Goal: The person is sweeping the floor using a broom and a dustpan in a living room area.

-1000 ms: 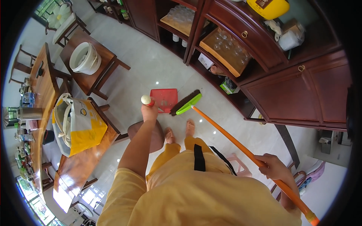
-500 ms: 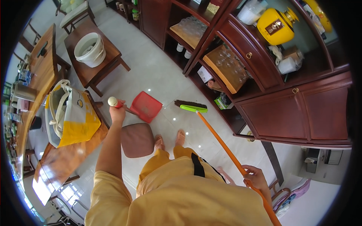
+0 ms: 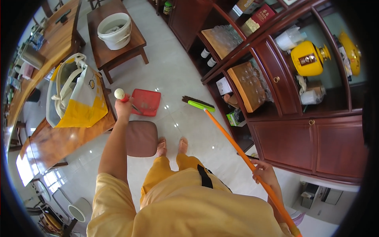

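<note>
Bag (image 3: 77, 96), white above and yellow below, with a small round mark on its side, lies on the wooden table (image 3: 51, 144) at far left. White bucket (image 3: 114, 31) stands on a low wooden side table (image 3: 130, 43) beyond it. Left hand (image 3: 123, 106) is closed around the handle of a red dustpan (image 3: 147, 102); the handle's white knob end shows above the fist, and the pan rests on the pale tiled floor (image 3: 169, 75). Brown padded stool (image 3: 141, 138) sits just below the dustpan, beside the bare feet. Broom (image 3: 221, 132) with green head and dark bristles lies on the floor right of the dustpan, apart from it. Right hand (image 3: 263, 173) is wrapped around its orange stick, low on the shaft. Cabinet (image 3: 300, 134) of dark wood at right: white box with green patch on a low shelf, red box on top shelf, yellow jar (image 3: 310, 59) with dark rectangular label.
</note>
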The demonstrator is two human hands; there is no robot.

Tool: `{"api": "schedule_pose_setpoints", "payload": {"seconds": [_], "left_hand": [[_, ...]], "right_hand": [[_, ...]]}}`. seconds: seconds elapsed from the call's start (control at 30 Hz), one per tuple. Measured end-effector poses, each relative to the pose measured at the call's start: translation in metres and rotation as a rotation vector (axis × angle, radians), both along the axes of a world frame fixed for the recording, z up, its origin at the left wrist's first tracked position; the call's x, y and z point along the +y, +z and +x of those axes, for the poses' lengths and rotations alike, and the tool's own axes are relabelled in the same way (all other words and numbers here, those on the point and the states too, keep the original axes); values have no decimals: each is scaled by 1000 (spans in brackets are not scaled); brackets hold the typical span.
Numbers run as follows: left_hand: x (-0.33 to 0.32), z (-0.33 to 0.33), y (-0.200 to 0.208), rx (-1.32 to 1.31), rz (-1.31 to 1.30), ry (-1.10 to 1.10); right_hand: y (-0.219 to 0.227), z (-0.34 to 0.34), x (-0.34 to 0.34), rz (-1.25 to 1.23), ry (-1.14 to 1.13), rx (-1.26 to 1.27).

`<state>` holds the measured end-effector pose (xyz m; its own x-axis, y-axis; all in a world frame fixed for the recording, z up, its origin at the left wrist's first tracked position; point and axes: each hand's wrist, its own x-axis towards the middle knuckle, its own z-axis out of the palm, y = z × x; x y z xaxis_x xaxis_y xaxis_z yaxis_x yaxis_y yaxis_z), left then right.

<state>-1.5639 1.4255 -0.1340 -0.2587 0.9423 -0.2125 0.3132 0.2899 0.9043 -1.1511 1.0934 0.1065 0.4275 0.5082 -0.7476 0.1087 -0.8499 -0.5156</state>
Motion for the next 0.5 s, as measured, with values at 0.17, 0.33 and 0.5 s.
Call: {"api": "schedule_pose_setpoints", "payload": {"seconds": [0.17, 0.33, 0.5], "left_hand": [[-26, 6, 47, 42, 26, 42], [-64, 2, 123, -61, 138, 93], [-132, -2, 228, -57, 132, 159]], "right_hand": [[-35, 48, 100, 151, 161, 115], [-120, 83, 244, 282, 401, 181], [-204, 80, 356, 313, 396, 260]]}}
